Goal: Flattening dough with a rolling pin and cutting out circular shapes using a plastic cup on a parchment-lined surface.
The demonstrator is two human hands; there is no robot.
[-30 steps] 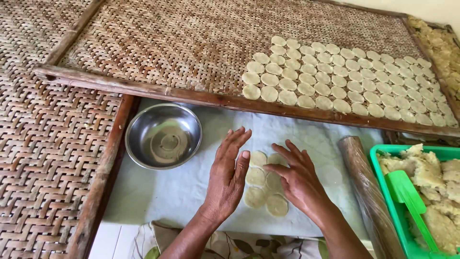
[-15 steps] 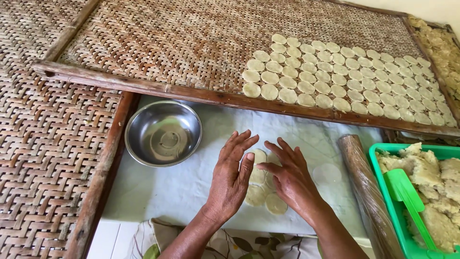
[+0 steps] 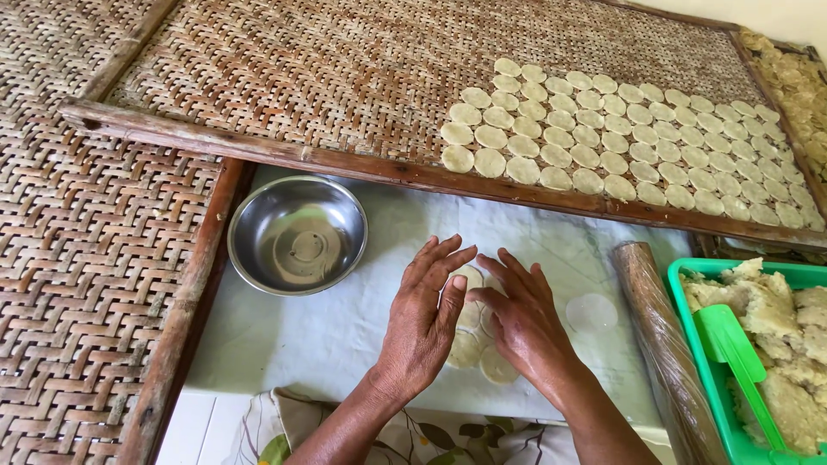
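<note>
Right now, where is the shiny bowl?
In the head view, the bowl sits on the white sheet, left of the left hand, just below the wooden edge of the woven tray.

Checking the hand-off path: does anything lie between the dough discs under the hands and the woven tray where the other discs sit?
Only the tray's wooden frame edge crosses between the dough discs and the woven tray. The steel bowl sits off to the left.
</note>
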